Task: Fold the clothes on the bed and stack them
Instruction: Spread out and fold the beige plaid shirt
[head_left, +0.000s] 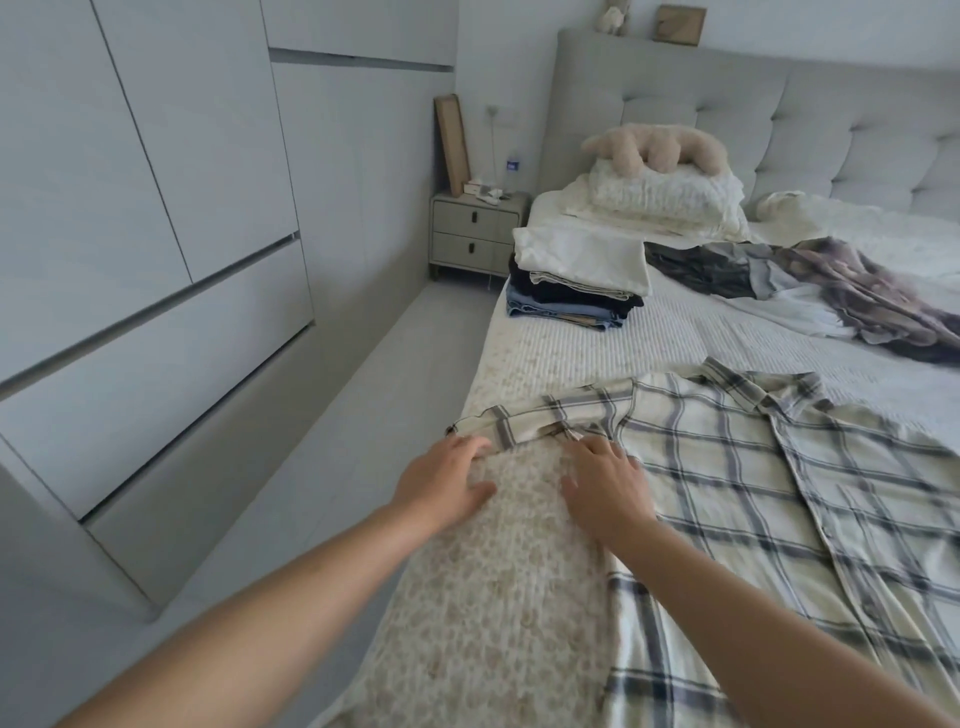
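Sleeve (535, 415) of the plaid shirt (753, 493) lies at frame centre. Left hand (447, 480) and right hand (605, 486), fingers spread flat, touch its edge; fold it inward squarely before stacking.

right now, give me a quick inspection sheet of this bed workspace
surface: bed, ribbed cover, floral blanket at near edge
job's things: plaid shirt spread flat, sleeve out to the left; folded stack further up; unfolded heap at right
clutter: plush toy on pillows
hands: left hand and right hand both flat by the sleeve
cables: nothing seen
surroundings: nightstand, wardrobe, headboard
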